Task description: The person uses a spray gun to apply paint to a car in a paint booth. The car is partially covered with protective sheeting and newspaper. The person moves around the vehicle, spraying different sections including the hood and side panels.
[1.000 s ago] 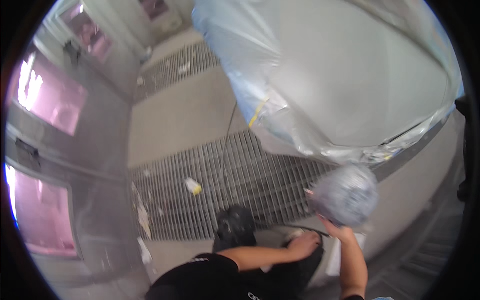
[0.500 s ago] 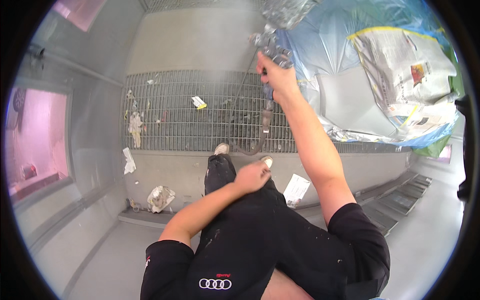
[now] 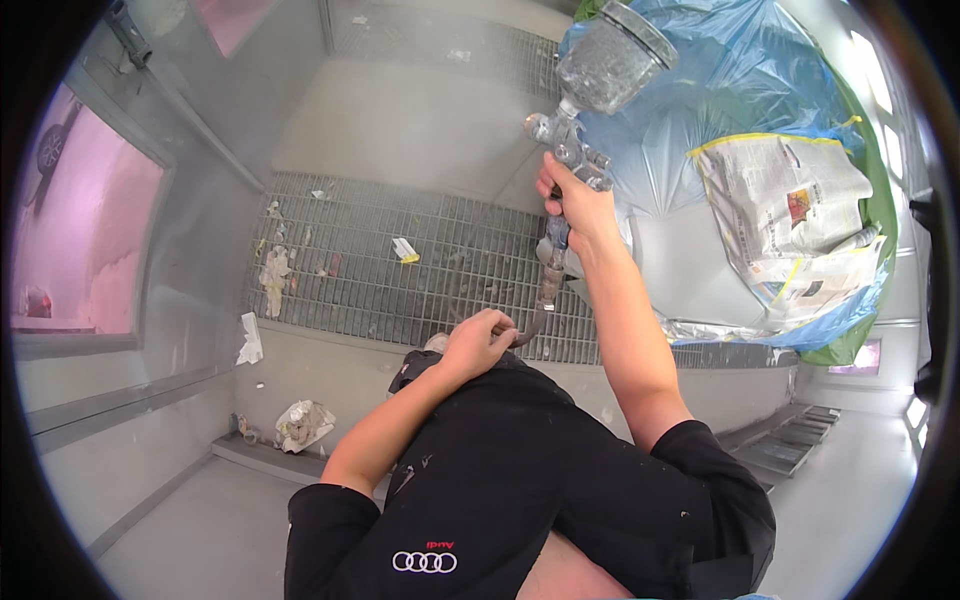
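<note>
My right hand is wrapped round the handle of a paint spray gun. Above the gun body sits a cloudy, paint-spattered cup, tilted to the right. From the grip's bottom an air hose curves down toward my left hand. That hand hovers over my thigh, its fingers loosely bent and apart; whether they touch the hose I cannot tell. To the right of the gun lies a bare silver-grey panel, bordered by blue masking film and newspaper edged with yellow tape.
A metal floor grating spans the floor ahead, with paper scraps on it. Crumpled masking waste lies at the lower left. The grey booth wall with a window stands left; a metal rack is at right.
The view has shifted, bringing the gun's whole cup into sight. My left hand has come up nearer the hose, and its fingers have loosened. My right hand keeps its grip on the gun.
</note>
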Action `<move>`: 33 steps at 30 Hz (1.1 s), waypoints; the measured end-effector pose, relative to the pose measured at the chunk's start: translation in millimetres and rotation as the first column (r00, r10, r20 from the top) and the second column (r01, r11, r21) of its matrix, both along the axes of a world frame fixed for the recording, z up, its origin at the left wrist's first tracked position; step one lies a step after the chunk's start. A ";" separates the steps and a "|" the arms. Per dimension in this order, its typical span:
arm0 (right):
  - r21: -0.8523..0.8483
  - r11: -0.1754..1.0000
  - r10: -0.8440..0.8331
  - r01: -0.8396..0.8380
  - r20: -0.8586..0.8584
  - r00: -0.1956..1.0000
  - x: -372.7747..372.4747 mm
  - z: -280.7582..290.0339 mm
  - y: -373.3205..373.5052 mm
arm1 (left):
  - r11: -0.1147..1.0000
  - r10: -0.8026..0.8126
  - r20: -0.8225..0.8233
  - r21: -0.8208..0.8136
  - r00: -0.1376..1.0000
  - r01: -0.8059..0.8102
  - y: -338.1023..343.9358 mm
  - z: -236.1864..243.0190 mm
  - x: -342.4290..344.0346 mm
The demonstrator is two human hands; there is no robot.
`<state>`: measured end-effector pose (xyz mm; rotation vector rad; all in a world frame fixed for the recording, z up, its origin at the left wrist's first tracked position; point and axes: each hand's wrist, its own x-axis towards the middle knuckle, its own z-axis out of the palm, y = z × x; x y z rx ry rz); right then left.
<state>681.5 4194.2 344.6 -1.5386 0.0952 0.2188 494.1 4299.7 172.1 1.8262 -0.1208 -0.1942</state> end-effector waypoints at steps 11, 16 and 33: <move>0.063 0.998 0.025 -0.025 0.002 1.000 7.9 -0.4 -18.8 | 0.993 -0.118 0.076 0.021 0.990 0.117 -17.9 9.2 19.8; 0.064 0.998 0.011 -0.011 0.002 1.000 14.5 -2.6 -27.4 | 0.992 -0.124 0.084 0.044 0.989 0.121 -26.5 10.2 29.9; 0.114 0.993 0.023 -0.021 -0.014 1.000 45.1 -6.4 -45.1 | 0.989 -0.081 0.066 0.126 0.995 0.072 -33.9 22.2 66.2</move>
